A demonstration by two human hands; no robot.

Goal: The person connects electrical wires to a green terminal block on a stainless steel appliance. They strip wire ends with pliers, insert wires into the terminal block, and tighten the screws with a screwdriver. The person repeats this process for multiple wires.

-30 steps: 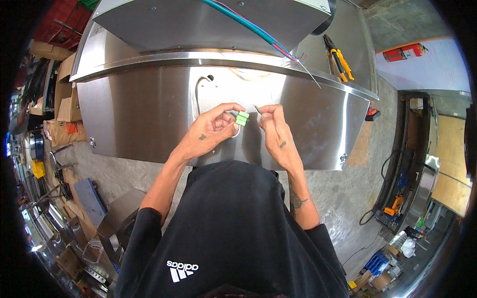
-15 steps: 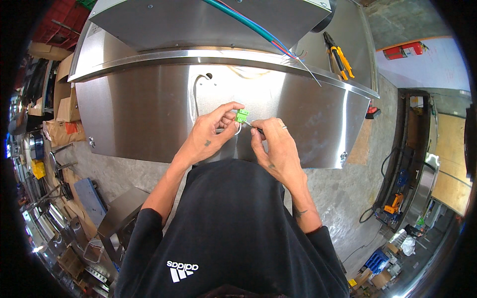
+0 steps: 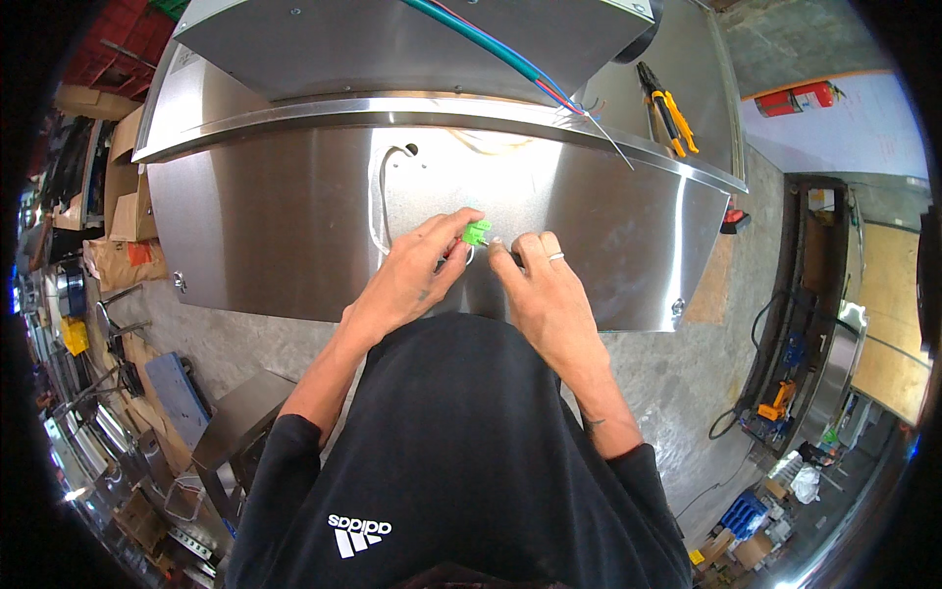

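Green connector [image 3: 477, 232] sits pinched in left hand [image 3: 417, 270] over steel panel [image 3: 275, 226]; right hand [image 3: 543, 294], just apart, grips slim tool [image 3: 485, 241], mostly hidden. Teal cable [image 3: 471, 39]: wire ends [image 3: 613, 145] free, unjoined. White cable [image 3: 372, 211] loops beside left hand; whether joined, cannot tell.

Shiny steel surface [image 3: 699, 79], grey metal box [image 3: 422, 54], yellow-and-black pliers [image 3: 658, 100] lying on it
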